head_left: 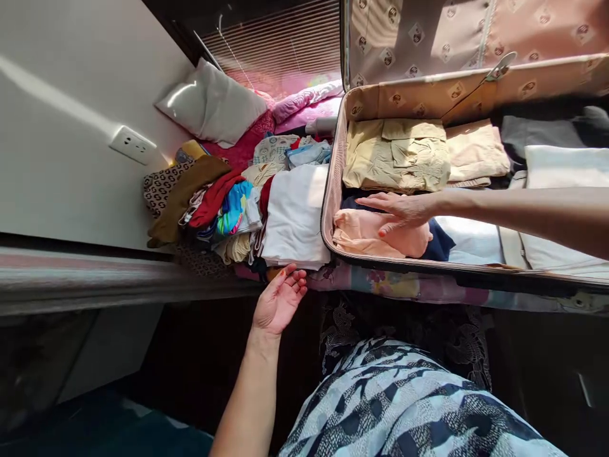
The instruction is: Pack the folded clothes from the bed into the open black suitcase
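Observation:
My right hand (402, 209) lies over a folded peach garment (371, 231) at the near left corner of the open suitcase (335, 184). Its fingers are stretched out and hold nothing. Dark blue cloth (440, 240) shows beside the peach garment, and a folded khaki garment (397, 155) sits just behind it. My left hand (280, 301) is palm up at the near edge of a folded white garment (297, 219), outside the suitcase. Its fingers are loosely curled with nothing in them; whether the fingertips touch the cloth I cannot tell.
Left of the suitcase is a pile of mixed clothes (214, 203), with a silvery pillow (214, 105) behind. A wall with a socket (133, 145) bounds the left side. The raised suitcase lid (428, 38) stands at the back. More folded clothes (566, 168) fill the suitcase's right part.

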`<state>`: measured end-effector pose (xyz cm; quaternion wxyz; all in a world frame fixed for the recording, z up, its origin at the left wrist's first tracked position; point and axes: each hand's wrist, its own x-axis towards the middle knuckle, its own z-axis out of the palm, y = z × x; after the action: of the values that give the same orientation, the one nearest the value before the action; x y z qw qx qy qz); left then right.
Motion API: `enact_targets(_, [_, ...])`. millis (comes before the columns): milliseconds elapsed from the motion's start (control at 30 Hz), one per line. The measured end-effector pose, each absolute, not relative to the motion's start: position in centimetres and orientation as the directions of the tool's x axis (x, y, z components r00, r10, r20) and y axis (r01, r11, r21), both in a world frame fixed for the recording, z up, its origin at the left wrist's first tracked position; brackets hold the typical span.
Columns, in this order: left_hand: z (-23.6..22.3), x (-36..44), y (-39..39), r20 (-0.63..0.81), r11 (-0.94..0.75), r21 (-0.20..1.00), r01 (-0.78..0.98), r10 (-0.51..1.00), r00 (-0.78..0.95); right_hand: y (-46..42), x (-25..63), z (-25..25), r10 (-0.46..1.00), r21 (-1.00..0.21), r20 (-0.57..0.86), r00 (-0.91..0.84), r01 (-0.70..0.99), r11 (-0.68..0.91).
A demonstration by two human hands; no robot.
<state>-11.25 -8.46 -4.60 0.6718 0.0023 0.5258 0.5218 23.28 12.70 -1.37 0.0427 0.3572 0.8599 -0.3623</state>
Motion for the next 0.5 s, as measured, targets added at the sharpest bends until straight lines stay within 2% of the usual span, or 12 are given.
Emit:
enact_targets(167, [-4.6,-11.7,-9.6,-0.691,0.442,0.553,-0.706,0.717,-0.092,11.2,24.5,-1.7,0.469,-0.515,-0.186,-0.863,0.492,0.702])
enact_targets(333, [-5.8,-10.5,-10.4,-0.665,0.427,0.535,-0.729,0.745,-0.051,10.1,22.4,-5.1,0.321,-0.491,-0.26,-0.911,0.411,0.768])
enact_targets(500, [-6.9,-9.5,-11.8,-0.612,0.399,0.521,-0.755,0.79,-0.005,9.7,21.3,-6.7,0.338,-0.351,-0.238,-0.911,0.405,0.844])
